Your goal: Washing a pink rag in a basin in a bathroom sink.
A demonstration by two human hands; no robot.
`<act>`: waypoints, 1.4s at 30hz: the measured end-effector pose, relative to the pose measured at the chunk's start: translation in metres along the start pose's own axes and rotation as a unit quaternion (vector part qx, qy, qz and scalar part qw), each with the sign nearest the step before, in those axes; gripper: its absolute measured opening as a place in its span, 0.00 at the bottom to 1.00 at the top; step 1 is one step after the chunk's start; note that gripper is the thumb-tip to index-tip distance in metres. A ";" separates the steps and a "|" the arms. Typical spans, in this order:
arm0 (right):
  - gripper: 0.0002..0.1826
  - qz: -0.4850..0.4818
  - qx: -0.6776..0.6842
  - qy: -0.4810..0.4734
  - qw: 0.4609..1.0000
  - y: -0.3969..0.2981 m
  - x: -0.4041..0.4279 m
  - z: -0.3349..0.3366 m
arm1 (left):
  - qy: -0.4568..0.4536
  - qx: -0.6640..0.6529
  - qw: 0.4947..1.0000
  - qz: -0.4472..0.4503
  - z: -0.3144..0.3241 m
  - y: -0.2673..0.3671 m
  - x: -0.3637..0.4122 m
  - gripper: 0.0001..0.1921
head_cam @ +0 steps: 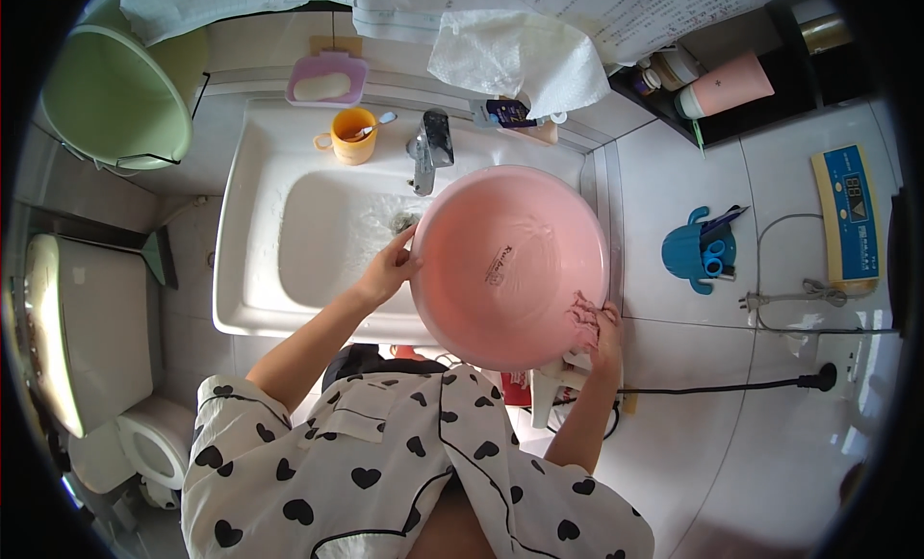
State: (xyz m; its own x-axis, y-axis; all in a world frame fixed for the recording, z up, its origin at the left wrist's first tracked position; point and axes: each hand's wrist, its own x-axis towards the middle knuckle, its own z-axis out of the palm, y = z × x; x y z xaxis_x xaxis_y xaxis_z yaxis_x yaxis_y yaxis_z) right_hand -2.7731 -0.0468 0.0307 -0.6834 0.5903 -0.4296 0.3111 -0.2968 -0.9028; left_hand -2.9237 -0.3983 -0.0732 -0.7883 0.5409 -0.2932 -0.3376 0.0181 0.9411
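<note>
A round pink plastic basin [462,285] is held over the right part of the white washbasin [249,270] and its front edge. My left hand [390,267] grips the basin's left rim, thumb on the rim. At the lower right rim, my right hand [605,335] presses a crumpled pink cloth [583,319] against the basin wall. A little clear water seems to lie in the basin's bottom. The metal faucet [433,148] stands behind the basin's upper left rim. Water and the drain [403,223] show in the sink left of the basin.
A yellow mug [354,144] with a toothbrush and a pink soap dish [328,79] are behind the sink. A green bucket [115,101] hangs at upper left. On the right wall are a blue cactus-shaped holder [682,252] with scissors and a black plug cord [722,391].
</note>
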 end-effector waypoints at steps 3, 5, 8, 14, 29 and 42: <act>0.10 -0.050 -0.033 0.016 0.998 -0.028 -0.012 0.013 | 0.009 -0.105 0.994 -0.024 0.008 -0.025 0.010 0.30; 0.10 -0.049 -0.055 0.015 0.997 -0.045 -0.017 0.025 | 0.017 -0.100 0.988 -0.115 0.011 -0.040 0.017 0.29; 0.10 -0.048 -0.052 -0.009 0.997 -0.060 -0.020 0.046 | 0.020 -0.130 0.976 -0.176 0.015 -0.054 0.026 0.27; 0.09 -0.086 -0.088 -0.013 0.992 -0.042 -0.004 0.060 | 0.053 -0.145 0.960 -0.234 0.013 -0.070 0.048 0.30; 0.08 -0.185 -0.173 0.095 0.963 -0.001 -0.044 0.070 | 0.026 -0.245 0.933 -0.261 0.029 -0.100 0.111 0.22; 0.09 -0.253 -0.196 0.037 0.947 0.008 -0.044 0.066 | -0.067 -0.224 0.920 -0.315 0.025 -0.092 0.107 0.30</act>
State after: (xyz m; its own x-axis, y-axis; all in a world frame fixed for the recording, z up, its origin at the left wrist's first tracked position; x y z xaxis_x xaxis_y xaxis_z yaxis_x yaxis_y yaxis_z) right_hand -2.7839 -0.1247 0.0437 -0.7664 0.6383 0.0726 0.1883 0.3313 -0.9246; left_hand -2.9638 -0.3215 -0.1871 -0.3041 0.6411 -0.7046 -0.9070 0.0312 0.4199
